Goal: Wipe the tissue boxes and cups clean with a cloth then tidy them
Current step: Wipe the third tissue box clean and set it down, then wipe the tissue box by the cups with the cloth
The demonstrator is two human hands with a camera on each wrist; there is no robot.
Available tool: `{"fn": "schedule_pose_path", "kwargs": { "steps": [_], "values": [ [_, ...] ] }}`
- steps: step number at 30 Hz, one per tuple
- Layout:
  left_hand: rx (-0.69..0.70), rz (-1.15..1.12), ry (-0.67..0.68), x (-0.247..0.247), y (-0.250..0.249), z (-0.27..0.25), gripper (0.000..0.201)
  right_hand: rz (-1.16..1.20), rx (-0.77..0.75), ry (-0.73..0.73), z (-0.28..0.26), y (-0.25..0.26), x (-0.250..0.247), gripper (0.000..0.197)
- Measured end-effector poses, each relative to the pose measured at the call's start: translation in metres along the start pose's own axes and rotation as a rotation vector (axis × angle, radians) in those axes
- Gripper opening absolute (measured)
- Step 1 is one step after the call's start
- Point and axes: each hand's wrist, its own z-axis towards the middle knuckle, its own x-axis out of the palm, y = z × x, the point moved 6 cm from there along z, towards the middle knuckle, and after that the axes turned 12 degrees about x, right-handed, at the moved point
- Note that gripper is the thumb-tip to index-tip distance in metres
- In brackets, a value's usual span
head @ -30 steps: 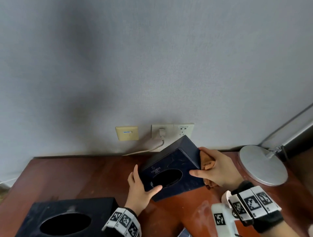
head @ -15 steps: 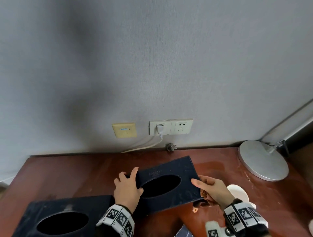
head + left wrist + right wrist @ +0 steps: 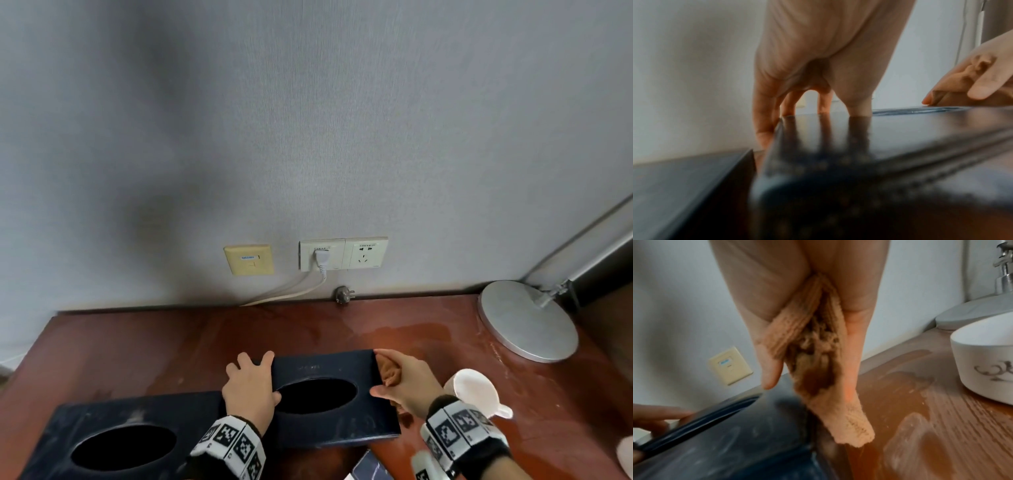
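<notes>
A dark navy tissue box (image 3: 329, 368) lies flat on the wooden table (image 3: 137, 349), its oval opening facing up. My left hand (image 3: 267, 377) rests on its left end, with fingertips on the top and one finger down the side (image 3: 762, 129). At the right end, my right hand (image 3: 383, 373) grips a bunched orange cloth (image 3: 818, 353) that hangs against the box's side. A second, dusty dark box (image 3: 120, 421) sits close on the left. A white cup (image 3: 472, 390) stands just right of my right wrist.
A round silver lamp base (image 3: 527, 322) fills the back right corner. Wall sockets (image 3: 342, 253) with a white plug and cable sit above the table's back edge, and a loose plug (image 3: 343, 294) lies there. Wet streaks (image 3: 920, 402) mark the wood near the cup.
The box was tilted up on edge with the cloth at its right end. It has come down flat toward me, beside the other box. My left hand has shifted onto its top.
</notes>
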Motion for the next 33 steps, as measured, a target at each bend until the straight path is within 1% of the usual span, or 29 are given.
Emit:
{"fn": "schedule_pose_path", "kwargs": {
  "steps": [4, 8, 10, 12, 13, 14, 15, 16, 17, 18, 19, 20, 21, 22, 23, 25, 26, 27, 29, 33],
  "values": [
    [-0.014, -0.026, 0.030, 0.016, 0.011, -0.002, 0.066, -0.034, 0.001, 0.000, 0.002, -0.002, 0.020, 0.065],
    [-0.015, -0.079, 0.072, 0.018, 0.014, 0.002, 0.071, -0.052, 0.010, -0.018, 0.005, 0.001, 0.022, 0.062],
    [-0.018, -0.113, 0.125, 0.017, 0.013, 0.003, 0.074, -0.074, 0.008, -0.029, 0.005, 0.003, 0.019, 0.060],
    [-0.033, -0.106, 0.185, 0.013, 0.009, -0.001, 0.071, -0.114, 0.006, -0.045, 0.001, 0.004, 0.016, 0.059],
    [-0.033, -0.079, 0.189, 0.008, 0.004, -0.006, 0.067, -0.126, 0.002, -0.060, -0.002, 0.004, 0.014, 0.058],
    [-0.021, -0.044, 0.157, 0.000, -0.003, -0.012, 0.062, -0.128, 0.002, -0.081, -0.007, 0.004, 0.010, 0.057],
    [0.021, -0.023, 0.076, -0.008, -0.011, -0.018, 0.055, -0.124, 0.007, -0.106, -0.013, 0.002, 0.006, 0.056],
    [0.103, -0.036, -0.049, -0.017, -0.021, -0.026, 0.045, -0.117, 0.018, -0.131, -0.020, -0.002, 0.003, 0.056],
    [0.232, -0.095, -0.202, -0.022, -0.033, -0.036, 0.034, -0.102, 0.030, -0.154, -0.029, -0.007, -0.001, 0.055],
    [0.385, -0.165, -0.316, -0.024, -0.047, -0.049, 0.024, -0.074, 0.043, -0.172, -0.037, -0.013, -0.003, 0.055],
    [0.533, -0.223, -0.374, -0.021, -0.059, -0.064, 0.018, -0.047, 0.056, -0.190, -0.047, -0.022, -0.004, 0.054],
    [0.640, -0.237, -0.382, -0.012, -0.071, -0.079, 0.016, -0.031, 0.074, -0.207, -0.056, -0.032, -0.005, 0.053],
    [0.689, -0.217, -0.317, 0.005, -0.080, -0.089, 0.017, -0.023, 0.095, -0.218, -0.065, -0.043, -0.003, 0.052],
    [0.668, -0.171, -0.206, 0.025, -0.087, -0.097, 0.020, -0.015, 0.119, -0.223, -0.075, -0.054, -0.001, 0.051],
    [0.618, -0.109, -0.091, 0.045, -0.089, -0.101, 0.023, -0.006, 0.142, -0.222, -0.085, -0.065, 0.002, 0.050],
    [0.501, 0.005, 0.086, 0.082, -0.087, -0.105, 0.030, -0.004, 0.181, -0.214, -0.102, -0.085, 0.011, 0.049],
    [0.437, 0.071, 0.167, 0.096, -0.085, -0.108, 0.035, -0.008, 0.192, -0.204, -0.110, -0.094, 0.017, 0.049],
    [0.378, 0.122, 0.217, 0.105, -0.084, -0.110, 0.041, -0.014, 0.195, -0.191, -0.117, -0.101, 0.023, 0.050],
    [0.299, 0.186, 0.254, 0.117, -0.084, -0.111, 0.048, -0.021, 0.190, -0.167, -0.127, -0.111, 0.036, 0.051],
    [0.211, 0.205, 0.258, 0.122, -0.081, -0.104, 0.049, -0.010, 0.152, -0.142, -0.133, -0.117, 0.052, 0.054]
  ]
}}
